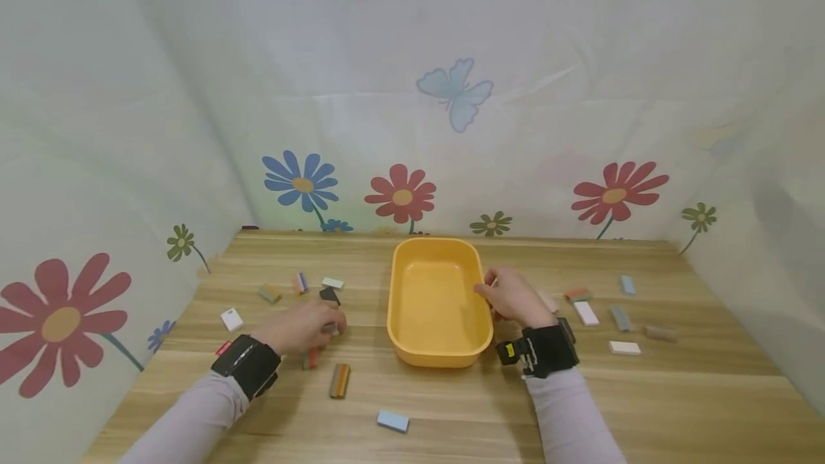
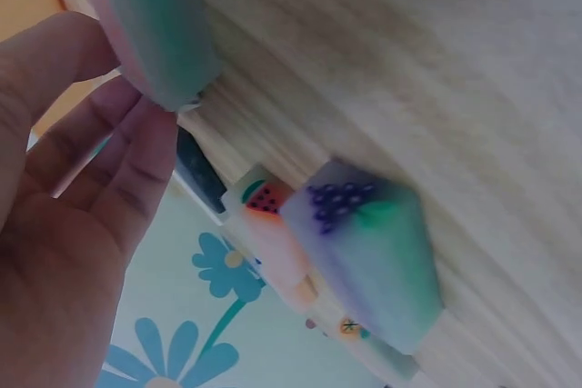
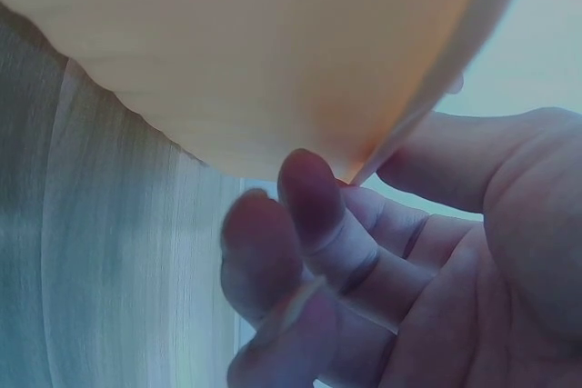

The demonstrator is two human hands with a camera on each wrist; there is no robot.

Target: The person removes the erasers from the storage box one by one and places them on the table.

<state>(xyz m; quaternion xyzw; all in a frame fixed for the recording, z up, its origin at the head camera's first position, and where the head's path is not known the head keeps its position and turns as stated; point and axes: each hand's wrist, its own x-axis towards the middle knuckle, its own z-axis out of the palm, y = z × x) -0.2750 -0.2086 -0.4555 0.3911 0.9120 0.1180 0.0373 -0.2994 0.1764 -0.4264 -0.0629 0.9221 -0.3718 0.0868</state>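
My left hand (image 1: 306, 328) is low over the left part of the table, its thumb and fingertips pinching a pink-and-green eraser (image 2: 159, 24). Beyond those fingers in the left wrist view lie a purple-and-green eraser with a grape print (image 2: 368, 252), a watermelon-print eraser (image 2: 273, 233) and a dark piece (image 2: 200, 170). My right hand (image 1: 513, 297) holds the right rim of a yellow basin (image 1: 440, 361). In the right wrist view the thumb is on one side of its wall and the curled fingers (image 3: 314, 202) are on the other.
A red-and-green eraser (image 1: 311, 359), an orange-striped one (image 1: 339, 381) and a light blue one (image 1: 393, 421) lie nearer the front. Several more, including a white eraser (image 1: 586, 313), are scattered to the right. A flowered curtain (image 1: 348, 127) encloses the wooden table (image 1: 464, 421).
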